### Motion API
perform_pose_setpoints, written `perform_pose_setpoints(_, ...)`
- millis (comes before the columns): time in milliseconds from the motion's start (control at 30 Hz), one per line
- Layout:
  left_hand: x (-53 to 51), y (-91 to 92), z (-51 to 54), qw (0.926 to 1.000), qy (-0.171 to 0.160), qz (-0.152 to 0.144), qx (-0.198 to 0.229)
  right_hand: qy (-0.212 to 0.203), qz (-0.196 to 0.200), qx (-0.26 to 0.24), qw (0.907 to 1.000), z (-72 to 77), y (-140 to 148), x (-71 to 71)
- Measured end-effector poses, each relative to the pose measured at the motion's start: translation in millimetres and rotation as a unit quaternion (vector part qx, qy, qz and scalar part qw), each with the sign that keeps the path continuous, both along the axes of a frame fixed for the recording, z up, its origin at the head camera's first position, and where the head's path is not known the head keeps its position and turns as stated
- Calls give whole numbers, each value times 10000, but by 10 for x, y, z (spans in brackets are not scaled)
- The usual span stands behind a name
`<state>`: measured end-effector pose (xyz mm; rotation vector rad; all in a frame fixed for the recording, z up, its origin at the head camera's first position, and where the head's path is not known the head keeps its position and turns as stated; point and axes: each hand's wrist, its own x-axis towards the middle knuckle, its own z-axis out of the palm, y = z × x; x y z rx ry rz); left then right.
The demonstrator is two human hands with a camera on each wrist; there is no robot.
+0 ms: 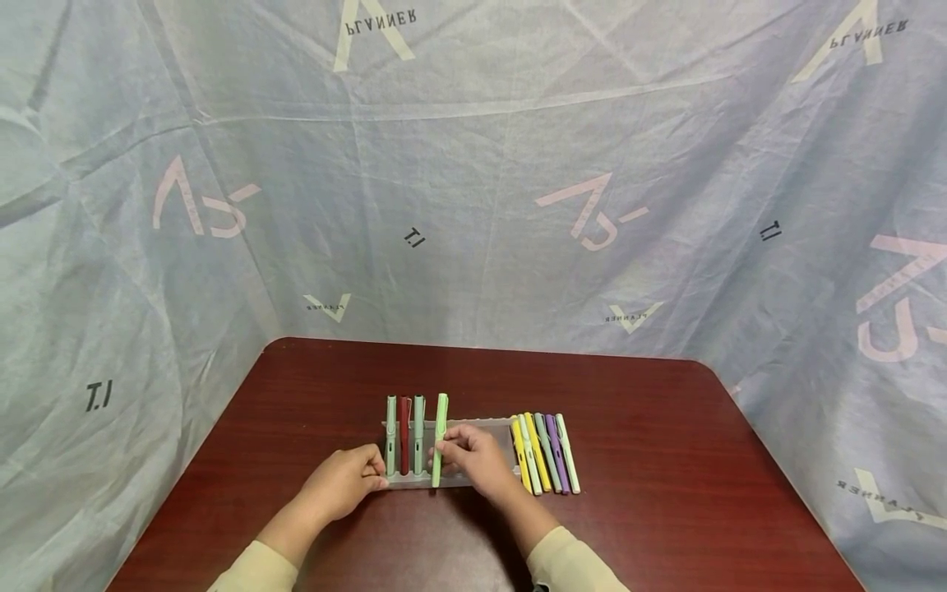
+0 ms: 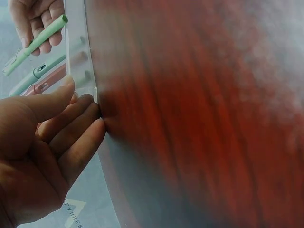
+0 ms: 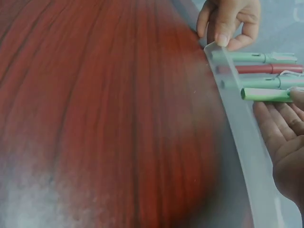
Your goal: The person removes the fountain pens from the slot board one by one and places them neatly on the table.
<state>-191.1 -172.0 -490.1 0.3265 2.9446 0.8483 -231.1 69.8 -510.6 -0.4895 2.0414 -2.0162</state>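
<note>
A clear plastic pen tray [image 1: 473,480] lies on the table. Two grey-green pens [image 1: 390,436] and a dark red pen [image 1: 404,436] lie side by side in its left part. My right hand [image 1: 477,456] pinches a bright green pen [image 1: 441,427] between thumb and fingers, over the tray just right of those pens. At the tray's front left corner, my left hand [image 1: 348,479] grips the edge, thumb on the rim [image 3: 221,45] and fingers against the outside. In the left wrist view the bright green pen [image 2: 35,45] is tilted above the tray wall.
Several pens, yellow [image 1: 538,452], pale green, grey-green and purple [image 1: 558,456], lie in a row at the tray's right end. The dark red wooden table [image 1: 629,543] extends around. Grey printed cloth [image 1: 473,205] hangs behind and at both sides.
</note>
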Motion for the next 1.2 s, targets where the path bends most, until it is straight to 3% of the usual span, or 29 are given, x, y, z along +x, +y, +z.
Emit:
perform_pose_setpoints(167, 7, 5, 9, 10000, -1, -10, 10, -187, 60, -199, 9996, -52, 72, -6)
perform_pose_setpoints(433, 9, 8, 19, 10000, -19, 6, -26, -248, 67, -106, 9996, -38, 212, 5)
perform_pose_setpoints(1200, 5, 9, 5, 10000, -66, 37, 23, -80, -251, 175, 9995, -56, 563, -17)
